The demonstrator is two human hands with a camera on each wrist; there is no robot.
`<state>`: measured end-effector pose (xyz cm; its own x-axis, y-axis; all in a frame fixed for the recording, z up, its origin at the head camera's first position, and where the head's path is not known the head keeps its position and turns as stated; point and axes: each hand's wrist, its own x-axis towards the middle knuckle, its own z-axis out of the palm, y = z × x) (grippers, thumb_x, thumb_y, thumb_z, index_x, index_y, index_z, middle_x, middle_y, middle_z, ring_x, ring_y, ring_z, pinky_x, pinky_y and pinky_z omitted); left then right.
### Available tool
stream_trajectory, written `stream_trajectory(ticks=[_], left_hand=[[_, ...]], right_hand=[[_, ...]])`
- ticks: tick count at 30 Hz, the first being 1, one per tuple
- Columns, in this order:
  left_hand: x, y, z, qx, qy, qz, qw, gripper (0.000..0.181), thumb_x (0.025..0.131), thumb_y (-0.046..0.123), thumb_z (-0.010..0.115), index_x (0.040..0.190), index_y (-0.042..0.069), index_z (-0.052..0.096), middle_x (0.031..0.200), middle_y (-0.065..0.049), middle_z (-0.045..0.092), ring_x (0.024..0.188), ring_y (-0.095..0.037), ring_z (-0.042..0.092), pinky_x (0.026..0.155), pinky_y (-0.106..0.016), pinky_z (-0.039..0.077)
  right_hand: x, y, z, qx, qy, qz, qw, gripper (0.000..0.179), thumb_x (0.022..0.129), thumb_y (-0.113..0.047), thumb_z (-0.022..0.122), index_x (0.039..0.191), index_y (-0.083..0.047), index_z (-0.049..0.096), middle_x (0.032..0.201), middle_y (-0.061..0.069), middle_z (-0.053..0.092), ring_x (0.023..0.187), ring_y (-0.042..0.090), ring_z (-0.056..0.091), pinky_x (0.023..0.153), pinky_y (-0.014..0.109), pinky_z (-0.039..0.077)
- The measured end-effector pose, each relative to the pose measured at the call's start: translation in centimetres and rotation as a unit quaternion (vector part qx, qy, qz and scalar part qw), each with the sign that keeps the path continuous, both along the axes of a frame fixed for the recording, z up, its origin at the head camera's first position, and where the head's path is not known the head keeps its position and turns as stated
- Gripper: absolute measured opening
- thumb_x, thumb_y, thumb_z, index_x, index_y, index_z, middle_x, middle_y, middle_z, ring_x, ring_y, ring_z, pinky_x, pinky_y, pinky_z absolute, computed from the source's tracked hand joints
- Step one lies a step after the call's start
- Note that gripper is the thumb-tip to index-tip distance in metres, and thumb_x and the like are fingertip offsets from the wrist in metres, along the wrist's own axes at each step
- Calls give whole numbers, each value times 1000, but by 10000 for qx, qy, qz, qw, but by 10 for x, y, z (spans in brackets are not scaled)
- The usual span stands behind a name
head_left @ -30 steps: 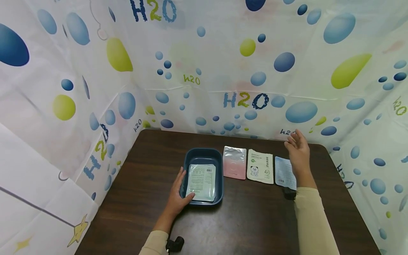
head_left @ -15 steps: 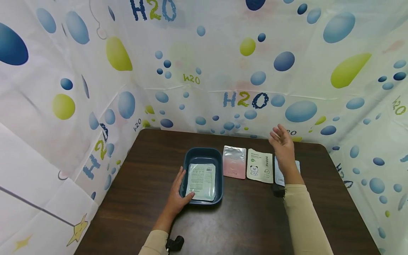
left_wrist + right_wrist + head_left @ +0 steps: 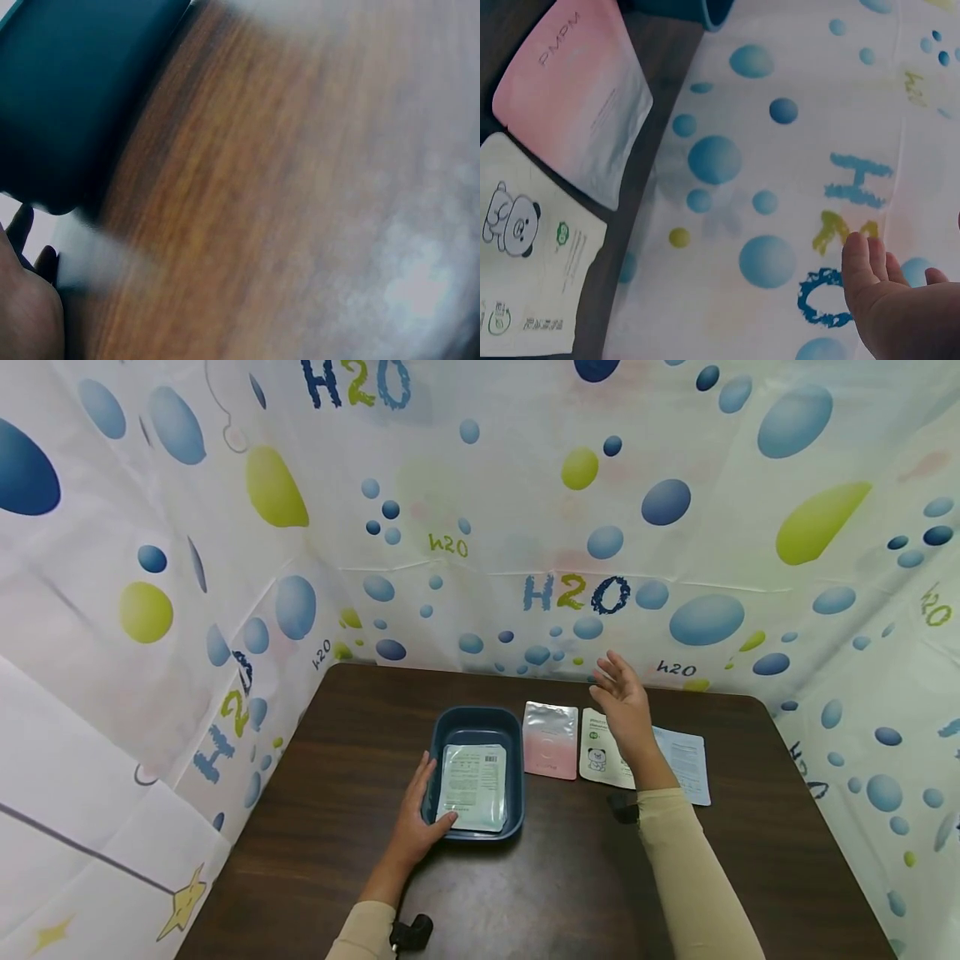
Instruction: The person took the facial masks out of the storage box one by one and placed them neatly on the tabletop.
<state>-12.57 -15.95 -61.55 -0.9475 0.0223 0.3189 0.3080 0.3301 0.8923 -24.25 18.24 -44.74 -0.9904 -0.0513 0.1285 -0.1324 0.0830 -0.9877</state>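
A dark blue rectangular tray [image 3: 480, 717] stands on the table, with a pale green-white sheet mask packet [image 3: 472, 787] lying flat in it. Along its left side rests my left hand [image 3: 414, 818], fingers fairly straight and thumb over the near left rim. My right hand [image 3: 628, 710] is raised with relaxed fingers, in front of the cream panda packet [image 3: 598, 762], and holds nothing. Left of that packet lies a pink and silver packet [image 3: 551, 741]; right of it, partly behind my forearm, a pale blue printed packet [image 3: 686, 764]. The left wrist view shows mostly tray wall [image 3: 67, 90] and tabletop.
The brown wooden table [image 3: 352, 735] meets a white curtain [image 3: 487, 527] with blue and green bubble prints at its back edge. Black wrist devices sit at both wrists, the left one [image 3: 412, 934] close above the tabletop.
My right hand has moved left in the air, from the pale blue packet to the cream panda packet, uncovering most of the blue one. The left hand and tray stay put.
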Motion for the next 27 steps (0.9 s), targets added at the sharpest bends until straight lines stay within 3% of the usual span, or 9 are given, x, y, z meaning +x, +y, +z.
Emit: stream_trajectory(ticks=[14,21,27], left_hand=[[0,-1,-4,-52,20,-16,10000,94,78,23,81,158,5,35,172,-10,21,153,-43,24,115,-76,19],[-2,-1,-3,-66,25,-26,10000,93,78,24,80,158,5,36,172,-10,21,154,-41,24,114,-77,20],[-2,-2,-4,42,-81,-35,10000,93,79,22,80,159,11,35,172,-7,19,156,-40,21,116,-76,17]], right_hand=[[4,-32,-4,-394,-114,317,9987,65,105,-9,52,163,-20,24,165,9,34,152,26,37,122,49,33],[10,-50,-3,-398,-139,478,9980,65,105,-10,53,163,-21,25,164,6,36,151,23,39,122,47,34],[10,-69,-9,-279,-130,552,9980,64,105,-7,52,162,-16,26,164,6,37,151,25,40,121,47,34]])
